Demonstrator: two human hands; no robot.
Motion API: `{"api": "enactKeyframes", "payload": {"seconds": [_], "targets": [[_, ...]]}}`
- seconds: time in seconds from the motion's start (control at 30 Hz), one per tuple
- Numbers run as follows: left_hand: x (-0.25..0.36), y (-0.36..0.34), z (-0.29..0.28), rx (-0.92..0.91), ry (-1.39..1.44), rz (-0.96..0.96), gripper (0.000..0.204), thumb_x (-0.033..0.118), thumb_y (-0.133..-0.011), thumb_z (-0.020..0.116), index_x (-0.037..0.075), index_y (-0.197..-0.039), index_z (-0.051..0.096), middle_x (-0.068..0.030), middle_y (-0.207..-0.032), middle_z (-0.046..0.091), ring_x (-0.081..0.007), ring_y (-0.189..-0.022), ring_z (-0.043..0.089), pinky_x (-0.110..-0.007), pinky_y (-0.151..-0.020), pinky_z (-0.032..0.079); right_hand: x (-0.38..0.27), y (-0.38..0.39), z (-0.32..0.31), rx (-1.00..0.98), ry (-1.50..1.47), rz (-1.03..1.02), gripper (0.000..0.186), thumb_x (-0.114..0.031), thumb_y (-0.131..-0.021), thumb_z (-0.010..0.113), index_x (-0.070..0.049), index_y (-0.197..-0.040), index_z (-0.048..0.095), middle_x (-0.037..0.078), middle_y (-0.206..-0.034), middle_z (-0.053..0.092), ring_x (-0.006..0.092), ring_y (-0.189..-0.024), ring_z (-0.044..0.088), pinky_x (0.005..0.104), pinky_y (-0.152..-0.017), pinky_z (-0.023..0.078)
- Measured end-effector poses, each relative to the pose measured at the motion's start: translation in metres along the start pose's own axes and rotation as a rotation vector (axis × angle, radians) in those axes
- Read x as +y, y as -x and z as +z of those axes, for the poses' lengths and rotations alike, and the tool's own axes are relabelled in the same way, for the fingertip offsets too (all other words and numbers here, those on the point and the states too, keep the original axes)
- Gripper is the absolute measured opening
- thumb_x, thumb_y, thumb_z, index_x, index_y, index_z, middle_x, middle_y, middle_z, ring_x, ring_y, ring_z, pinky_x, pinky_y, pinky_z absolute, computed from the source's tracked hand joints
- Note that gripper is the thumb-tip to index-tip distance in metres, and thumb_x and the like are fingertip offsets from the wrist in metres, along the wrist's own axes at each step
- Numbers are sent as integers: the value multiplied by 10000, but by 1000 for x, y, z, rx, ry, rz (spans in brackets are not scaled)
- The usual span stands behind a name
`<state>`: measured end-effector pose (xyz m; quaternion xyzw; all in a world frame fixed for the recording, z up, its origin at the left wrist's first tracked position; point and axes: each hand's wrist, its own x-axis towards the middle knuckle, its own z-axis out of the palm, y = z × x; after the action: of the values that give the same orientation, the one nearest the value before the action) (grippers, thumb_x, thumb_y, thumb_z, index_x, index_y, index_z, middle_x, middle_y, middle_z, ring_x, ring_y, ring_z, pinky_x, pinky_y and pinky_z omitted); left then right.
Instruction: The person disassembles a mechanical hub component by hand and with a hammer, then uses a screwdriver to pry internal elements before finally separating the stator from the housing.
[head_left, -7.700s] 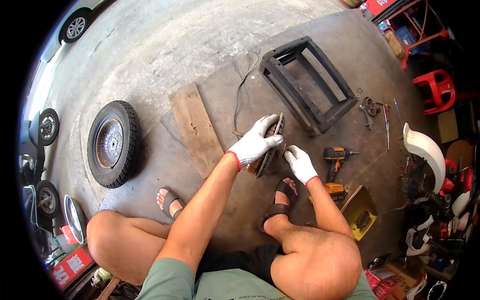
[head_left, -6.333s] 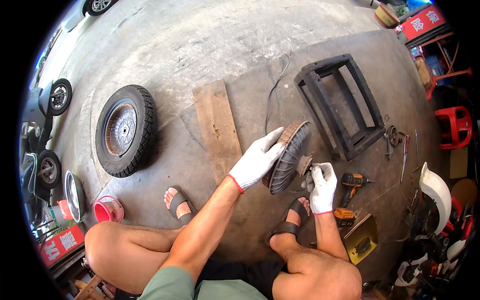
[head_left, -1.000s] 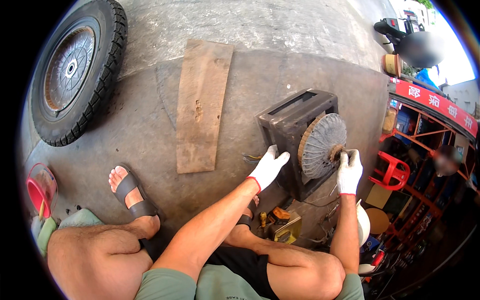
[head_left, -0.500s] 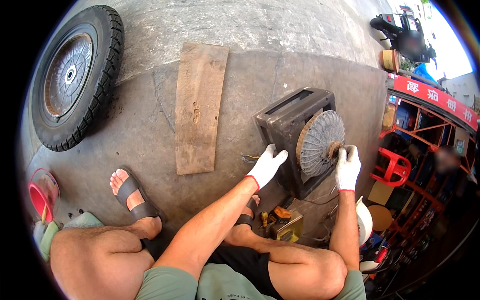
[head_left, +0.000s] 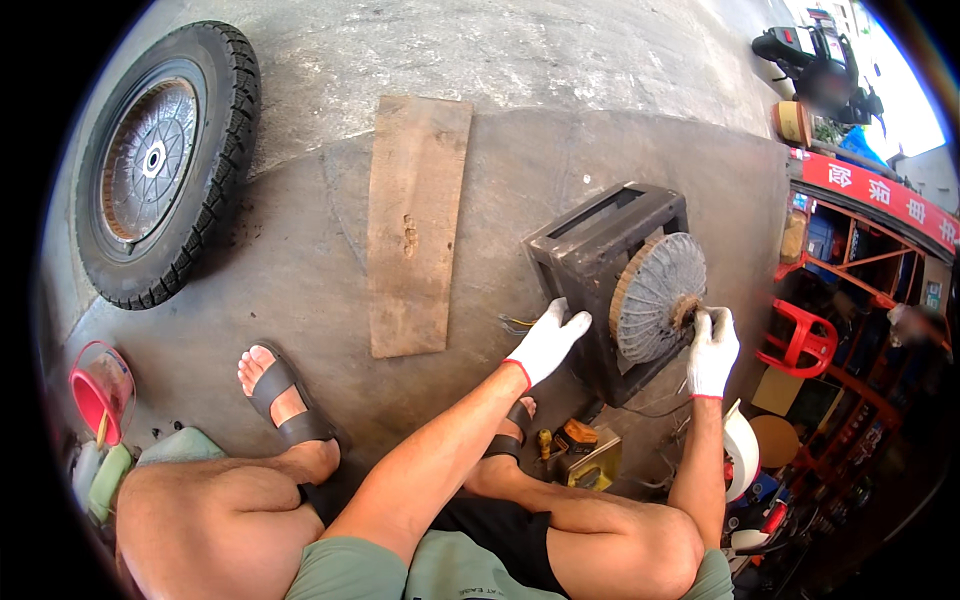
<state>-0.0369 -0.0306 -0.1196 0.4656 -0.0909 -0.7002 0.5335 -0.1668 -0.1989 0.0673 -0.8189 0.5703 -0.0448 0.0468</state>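
Note:
A round, finned grey wheel hub motor with a rusty rim stands on edge against a dark metal box frame on the floor. My right hand, in a white glove with a red cuff, has its fingers closed at the stub shaft in the hub's middle. My left hand, gloved likewise, is at the frame's near left side. Its thumb and forefinger are stretched apart with nothing visible between them; the other fingers are partly hidden. Thin coloured wires show beside it.
A tyred wheel stands at the far left, with a wooden board lying between it and the frame. A pink bucket is at the left. An orange-and-black tool lies by my foot. A red stool and shelving are at the right.
The whole view has shifted, so things sit slightly farther right and lower. Both hands keep their places at the frame and the hub, with only a slight shift of the right fingers.

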Motion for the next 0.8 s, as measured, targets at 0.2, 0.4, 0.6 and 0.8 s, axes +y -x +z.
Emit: {"api": "enactKeyframes", "payload": {"seconds": [0.2,0.4,0.6,0.8], "targets": [[12,15,-21,-95,-57,-10,590,227,-993,593,-99,-1465,450,-255,-1336,634,-290,-1215,627,-374,-1036,496,-4,17,-31,-13,-358,191,110,-93,-1040,607,-14,-972,644,-29,-758,560,54,-678,473,248,-615,413],[42,39,-35,-317,-243,-121,329,189,-983,507,-35,-1171,655,-133,-966,718,-209,-865,692,-332,-743,563,-49,61,-85,-55,-399,144,93,-94,-1051,594,-27,-1004,637,-42,-781,537,34,-674,453,216,-602,379],[126,82,-41,-62,281,139,401,371,-1053,539,16,-1213,640,-84,-1006,688,-180,-861,673,-316,-771,558,-115,111,-127,-189,-567,103,81,-64,-1028,579,-9,-1018,638,-6,-785,592,53,-679,528,218,-618,431],[176,143,-79,-34,-379,602,395,311,-1072,456,18,-1131,713,-70,-1119,722,-177,-983,625,-374,-913,489,-152,137,-100,-276,-632,-174,102,-81,-999,618,14,-987,655,17,-815,634,76,-727,550,264,-667,478]]}}
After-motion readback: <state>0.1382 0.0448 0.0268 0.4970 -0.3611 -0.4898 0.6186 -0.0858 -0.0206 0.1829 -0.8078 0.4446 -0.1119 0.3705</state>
